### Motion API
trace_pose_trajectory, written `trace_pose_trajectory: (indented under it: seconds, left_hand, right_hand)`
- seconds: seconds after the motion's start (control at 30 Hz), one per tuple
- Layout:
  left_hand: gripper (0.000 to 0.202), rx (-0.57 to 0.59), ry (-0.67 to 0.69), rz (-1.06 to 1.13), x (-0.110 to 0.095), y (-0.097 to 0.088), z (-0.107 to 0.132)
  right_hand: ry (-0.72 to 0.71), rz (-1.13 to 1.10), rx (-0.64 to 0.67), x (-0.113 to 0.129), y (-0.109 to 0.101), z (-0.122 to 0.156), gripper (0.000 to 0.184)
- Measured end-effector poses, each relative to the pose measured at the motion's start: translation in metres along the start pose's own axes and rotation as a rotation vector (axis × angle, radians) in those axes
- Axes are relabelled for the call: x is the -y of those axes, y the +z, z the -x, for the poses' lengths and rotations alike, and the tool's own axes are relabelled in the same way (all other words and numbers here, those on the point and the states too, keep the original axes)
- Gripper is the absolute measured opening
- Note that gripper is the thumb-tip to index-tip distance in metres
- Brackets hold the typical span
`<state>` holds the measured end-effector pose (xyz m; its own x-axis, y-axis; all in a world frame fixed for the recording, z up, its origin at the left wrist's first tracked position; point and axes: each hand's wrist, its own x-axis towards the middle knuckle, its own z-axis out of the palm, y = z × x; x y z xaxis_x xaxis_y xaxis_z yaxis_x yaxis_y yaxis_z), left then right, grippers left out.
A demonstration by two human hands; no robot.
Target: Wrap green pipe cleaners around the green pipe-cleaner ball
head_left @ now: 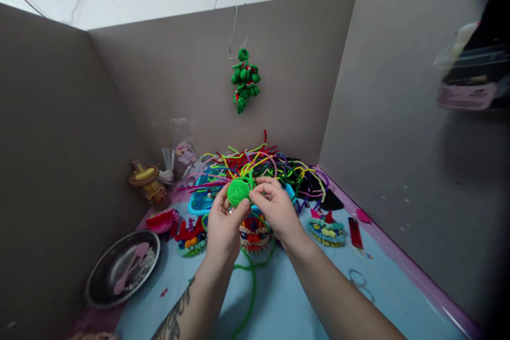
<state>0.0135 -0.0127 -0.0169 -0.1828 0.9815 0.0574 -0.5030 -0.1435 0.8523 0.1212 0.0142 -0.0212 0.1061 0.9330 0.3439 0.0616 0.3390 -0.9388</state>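
Observation:
My left hand (223, 226) is closed on a bright green coiled pipe-cleaner disc (238, 191), held up over the table. My right hand (274, 207) pinches the same disc from its right side, fingers pressed together on its edge. A loose green pipe-cleaner tail (250, 297) hangs from the disc down between my forearms onto the blue table mat (287, 303). Just under my hands sits a red, white and blue pipe-cleaner figure (254, 235).
A heap of coloured pipe cleaners (255, 164) fills a blue tray behind my hands. More finished figures (325, 229) (191, 236), a red lighter (355, 232), a metal dish (119, 271) and a yellow-topped jar (148, 181) stand around. A green ornament (244, 82) hangs on the grey cardboard walls (398, 143).

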Motion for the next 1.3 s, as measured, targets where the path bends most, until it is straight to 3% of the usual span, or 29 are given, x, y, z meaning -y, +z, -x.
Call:
trace_pose_trajectory:
  seconds: [0.47,0.6,0.7,0.83,0.97,1.1,1.3]
  left_hand:
    - [0.065,0.050,0.015,-0.030,-0.001,-0.004,-0.004]
    - [0.063,0.046,-0.031,0.029,-0.006,-0.003,-0.005]
    - [0.061,0.026,-0.085,0.068,-0.010,-0.003,-0.005]
    - [0.056,0.069,-0.169,0.087,-0.010,-0.004,-0.004]
    - [0.052,0.176,-0.237,0.078,-0.009,-0.004,-0.001]
    - [0.055,0.197,-0.265,0.061,-0.010,-0.002,0.000]
    - [0.061,0.208,-0.300,0.044,-0.012,-0.003,0.000]
  right_hand:
    - [0.021,0.016,0.047,0.003,-0.002,-0.001,0.016]
    - [-0.052,0.018,0.129,0.004,-0.019,-0.010,0.019]
    - [-0.056,0.018,0.037,0.002,-0.041,-0.018,0.022]
    - [-0.163,0.189,-0.058,-0.001,-0.059,-0.024,0.014]
    - [-0.310,0.323,-0.078,-0.001,-0.056,-0.023,0.009]
    - [-0.416,0.358,-0.032,0.004,-0.052,-0.021,0.009]
    - [-0.436,0.402,0.052,0.007,-0.053,-0.021,0.009]
